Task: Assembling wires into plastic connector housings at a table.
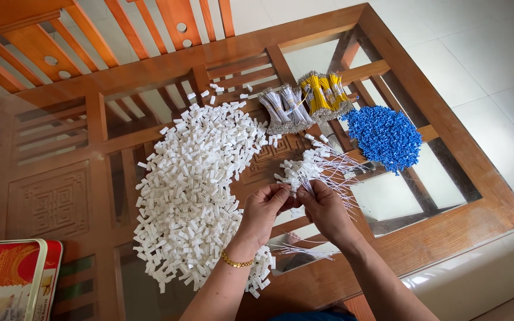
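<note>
The glass counter (435,196) carries a big heap of white plastic pieces (191,190) left of the grip, with blue pieces (385,137) and wire bundles (304,104) beyond it. Left hand (263,211) and right hand (325,208) pinch narrowly on one white piece with thin wire (295,184); keeping fingertips close probably steadies the fit.

Head camera looks steeply down, close over the glass-topped table (447,196).
</note>
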